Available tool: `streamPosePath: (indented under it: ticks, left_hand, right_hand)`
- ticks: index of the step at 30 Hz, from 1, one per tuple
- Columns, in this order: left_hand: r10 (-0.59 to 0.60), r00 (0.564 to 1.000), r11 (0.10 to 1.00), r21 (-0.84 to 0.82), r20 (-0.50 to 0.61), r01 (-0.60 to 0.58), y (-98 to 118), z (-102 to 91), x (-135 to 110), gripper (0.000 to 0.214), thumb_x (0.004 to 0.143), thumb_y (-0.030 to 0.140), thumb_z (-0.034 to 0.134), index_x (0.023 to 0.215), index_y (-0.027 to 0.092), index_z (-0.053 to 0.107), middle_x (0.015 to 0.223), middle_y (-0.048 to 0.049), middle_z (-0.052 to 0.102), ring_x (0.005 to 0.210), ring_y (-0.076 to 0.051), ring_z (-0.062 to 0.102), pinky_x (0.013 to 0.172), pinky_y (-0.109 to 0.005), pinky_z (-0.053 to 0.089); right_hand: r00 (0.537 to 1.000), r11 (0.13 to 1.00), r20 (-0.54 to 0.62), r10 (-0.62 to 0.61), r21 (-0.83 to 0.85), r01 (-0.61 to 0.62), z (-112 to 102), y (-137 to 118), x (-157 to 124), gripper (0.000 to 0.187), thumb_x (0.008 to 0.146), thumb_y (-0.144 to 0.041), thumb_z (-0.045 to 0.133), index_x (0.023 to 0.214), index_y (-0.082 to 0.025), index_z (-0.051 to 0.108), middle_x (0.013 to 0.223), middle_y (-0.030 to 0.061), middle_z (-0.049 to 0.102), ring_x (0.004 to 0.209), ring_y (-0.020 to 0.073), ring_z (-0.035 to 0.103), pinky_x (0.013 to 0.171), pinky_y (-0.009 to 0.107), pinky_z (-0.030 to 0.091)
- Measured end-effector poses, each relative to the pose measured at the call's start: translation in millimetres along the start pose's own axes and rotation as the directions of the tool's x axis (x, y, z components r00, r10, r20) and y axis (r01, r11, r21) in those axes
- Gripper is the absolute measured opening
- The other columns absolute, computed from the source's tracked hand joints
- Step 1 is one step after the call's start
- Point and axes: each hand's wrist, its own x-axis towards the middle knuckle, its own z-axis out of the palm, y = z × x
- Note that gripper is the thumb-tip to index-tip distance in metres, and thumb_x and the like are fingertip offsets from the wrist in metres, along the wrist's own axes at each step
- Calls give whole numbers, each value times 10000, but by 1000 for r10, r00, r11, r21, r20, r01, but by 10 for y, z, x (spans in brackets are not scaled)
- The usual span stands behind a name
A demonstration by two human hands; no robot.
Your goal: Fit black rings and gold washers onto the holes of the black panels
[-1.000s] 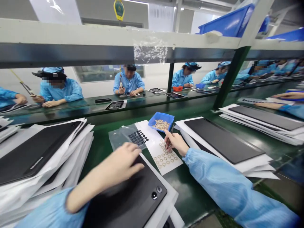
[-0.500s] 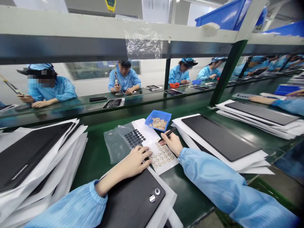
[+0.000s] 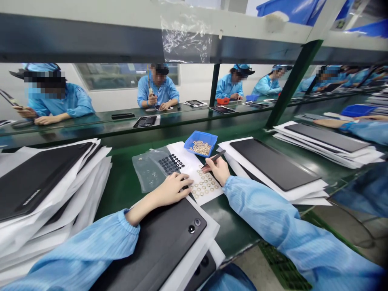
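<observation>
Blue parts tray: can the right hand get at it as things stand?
Probably yes. The right hand is close below the blue parts tray, with nothing standing between them. It is gripping a black pen-like tool, though, which may limit picking by fingers.

Left hand (image 3: 172, 189) seems closer to the ring sheet (image 3: 206, 184).

A shallow blue tray (image 3: 200, 143) of glossy plastic holds shiny brass-coloured rings (image 3: 200, 148), beside a crinkled clear plastic bag (image 3: 148, 169) and smooth white paper (image 3: 182, 151). Long black panels (image 3: 271, 163) look matt, a slim black tool (image 3: 214, 159) smooth, the green bench (image 3: 239, 238) glossy, and a pale blue sleeve (image 3: 273, 220) thin cloth.
</observation>
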Motion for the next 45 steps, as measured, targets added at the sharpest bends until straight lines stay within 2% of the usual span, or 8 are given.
streamPosePath:
  ticks: [10, 17, 22, 25, 29, 33, 37, 45]
  left_hand:
    - [20, 1000, 999, 25, -16, -20, -33, 6, 6, 401, 983, 393, 384, 1285, 209, 572, 1323, -107, 519, 1125, -271, 463, 999, -436, 370]
    - [35, 999, 999, 36, -24, -34, -42, 19, -1, 391, 980, 367, 391, 1278, 194, 574, 1301, -114, 529, 1096, -267, 481, 983, -450, 389]
    - [36, 997, 999, -1, -61, -36, 0, -2, 16, 371, 978, 339, 403, 1253, 171, 586, 1299, -115, 527, 1115, -274, 478, 1023, -482, 372]
    - [14, 992, 999, -34, -127, -18, 114, -13, -119, 396, 1000, 313, 306, 1232, 129, 570, 1294, -105, 511, 1198, -276, 439, 1065, -479, 358]
    - [-7, 974, 992, -128, -227, -23, 374, 42, -557, 291, 993, 241, 337, 1173, 140, 543, 1251, -101, 506, 1199, -208, 452, 1045, -380, 425]
    - [90, 970, 985, -123, -225, -120, 571, 100, -897, 251, 949, 148, 432, 1177, 189, 531, 1228, -90, 514, 1254, -211, 394, 1028, -347, 450]
    - [170, 965, 970, -137, -200, -199, 615, 103, -907, 274, 929, 108, 440, 1155, 182, 576, 1178, -106, 539, 1230, -237, 419, 1056, -408, 425]
    - [180, 952, 968, -129, -246, -217, 608, 69, -865, 278, 913, 93, 429, 1091, 173, 626, 1130, -111, 582, 1198, -241, 473, 1041, -411, 446]
  right_hand:
    - [1000, 999, -9, -9, -47, 8, 14, -58, -27, 202, 836, -219, 628, 697, -229, 482, 525, 8, 676, 516, 217, 700, 672, 359, 604]
    - [999, 996, 45, 8, 91, -12, 5, -194, -43, 195, 840, -216, 618, 677, -219, 511, 549, 21, 657, 521, 197, 681, 624, 338, 599]
    - [983, 966, 186, -2, 254, -46, -110, -514, -608, 176, 875, -339, 582, 770, -210, 526, 632, -13, 656, 578, 152, 680, 620, 282, 589]
    - [947, 894, 321, 25, 417, -165, -159, -565, -1117, 296, 805, -457, 662, 801, -192, 531, 656, -9, 658, 496, 132, 639, 496, 253, 562]
    - [963, 856, 209, 168, 454, -248, -86, -436, -1549, 346, 823, -524, 628, 834, -196, 516, 625, -23, 624, 436, 117, 605, 402, 224, 530]
    - [965, 885, 154, 211, 390, -256, 2, -343, -1634, 312, 877, -511, 565, 815, -211, 507, 530, -31, 595, 379, 121, 572, 364, 221, 506]
    - [969, 891, 112, 220, 380, -246, -6, -344, -1644, 286, 913, -483, 521, 804, -219, 508, 502, -28, 596, 387, 134, 585, 375, 231, 511]
    - [979, 949, 128, 162, 253, -190, -44, -371, -1673, 251, 935, -444, 502, 807, -230, 531, 484, -30, 577, 362, 131, 546, 376, 240, 483]
